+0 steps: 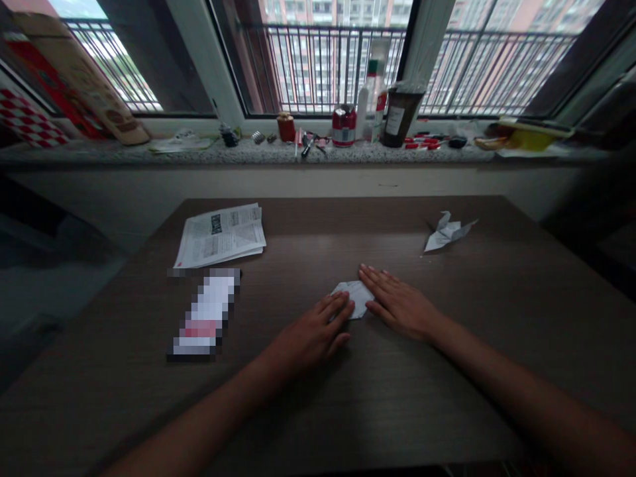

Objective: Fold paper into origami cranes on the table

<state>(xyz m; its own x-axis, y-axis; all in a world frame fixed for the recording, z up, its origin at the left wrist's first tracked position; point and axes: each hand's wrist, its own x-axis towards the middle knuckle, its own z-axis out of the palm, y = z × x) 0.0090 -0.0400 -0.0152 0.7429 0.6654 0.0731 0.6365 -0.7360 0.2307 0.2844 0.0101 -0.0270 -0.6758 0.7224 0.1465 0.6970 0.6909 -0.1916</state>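
Note:
A small folded piece of white paper (356, 295) lies flat on the dark wooden table (318, 411). My left hand (318, 331) rests on the table with its fingers stretched out, the fingertips pressing the paper's left edge. My right hand (397, 303) lies flat with fingers together and extended, covering the paper's right side. Neither hand grips anything.
A finished folded paper figure (447, 232) sits at the table's far right. A stack of printed sheets (221, 235) lies at the far left, with a blurred flat object (206, 313) in front of it. The windowsill (318, 151) holds cans, bottles, a cup and small tools.

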